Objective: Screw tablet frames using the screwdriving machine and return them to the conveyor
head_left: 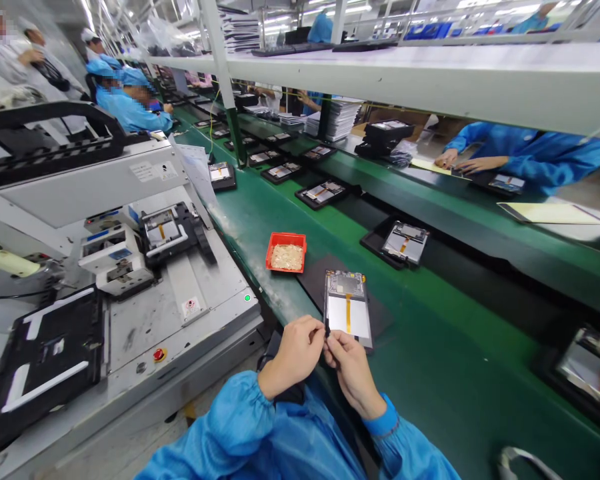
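My left hand and right hand pinch a small dark part at the tablet edge, with the red tray kept within reach.

No legible text. Print on the white label on the machine is too small to be read; a warning sticker is seen on its deck, wording unreadable.
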Action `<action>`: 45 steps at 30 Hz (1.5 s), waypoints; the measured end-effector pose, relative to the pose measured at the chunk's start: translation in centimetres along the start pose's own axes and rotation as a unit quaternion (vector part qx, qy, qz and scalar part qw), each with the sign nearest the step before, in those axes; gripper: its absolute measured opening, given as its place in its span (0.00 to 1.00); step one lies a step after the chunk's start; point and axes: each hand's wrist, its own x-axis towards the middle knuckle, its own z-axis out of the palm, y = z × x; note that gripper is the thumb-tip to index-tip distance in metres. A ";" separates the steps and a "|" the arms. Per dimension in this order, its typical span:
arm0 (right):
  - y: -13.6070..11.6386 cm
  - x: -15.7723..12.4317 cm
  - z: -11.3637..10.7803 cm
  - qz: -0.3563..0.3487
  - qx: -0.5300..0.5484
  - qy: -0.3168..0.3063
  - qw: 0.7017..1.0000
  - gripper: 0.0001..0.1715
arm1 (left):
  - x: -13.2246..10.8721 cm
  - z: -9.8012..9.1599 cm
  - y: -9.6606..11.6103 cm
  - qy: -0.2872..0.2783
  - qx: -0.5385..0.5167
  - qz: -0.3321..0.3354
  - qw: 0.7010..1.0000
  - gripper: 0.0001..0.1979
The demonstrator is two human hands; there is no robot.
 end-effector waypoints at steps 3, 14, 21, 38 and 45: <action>-0.2 -0.1 0.0 0.020 0.040 -0.016 0.999 0.24 | 0.1 0.2 0.0 -0.007 -0.030 -0.018 0.999 0.10; -3.2 0.1 -3.0 -0.011 -0.026 0.000 1.000 0.20 | 4.4 -1.5 -1.9 0.099 0.105 -0.053 0.988 0.08; -4.6 0.8 -8.9 -0.187 -0.385 0.058 0.902 0.14 | 13.7 -6.0 -4.3 0.100 0.347 -0.129 0.924 0.12; -2.4 -0.6 -10.1 -0.325 -0.595 -0.136 0.722 0.14 | 1.0 -0.4 -3.8 0.085 0.059 0.107 0.989 0.12; -2.3 -0.6 -9.8 -0.353 -0.627 -0.133 0.681 0.16 | -2.0 3.5 -4.0 -0.150 0.266 0.248 0.919 0.20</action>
